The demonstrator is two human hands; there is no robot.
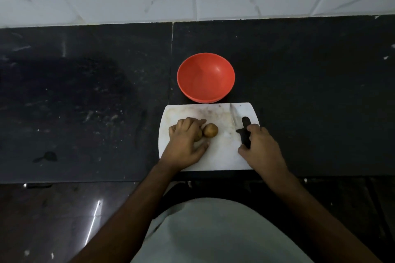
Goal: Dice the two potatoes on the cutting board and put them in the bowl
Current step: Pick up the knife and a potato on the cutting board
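The red bowl [205, 78] sits on the black countertop [85, 102] just beyond the far edge of my white cutting board [220, 156], almost touching it, and I see nothing inside it, only its smooth red inner wall. The board lies straight in front of me, its surface stained and scuffed near the far side.

Both potatoes are on the board, whole and unpeeled. My left hand [187, 142] lies over one potato [198, 135], fingers curled down around it, so that only a sliver of its brown skin shows under my knuckles. My thumb reaches out along the board on the near side of it. The second potato [210, 130] rests just beside the first, on its right, touching or nearly touching my fingertips, and it is fully in view.

My right hand [259, 145] is on the right part of the board at the kitchen knife [240, 128]. My fingers are bent around its black handle, and my thumb lies along the near end of it. The blade points away from me toward the bowl, lying flat or nearly flat on the board; I cannot tell whether it is lifted. The knife is well to the right of the free potato, with bare board between them.
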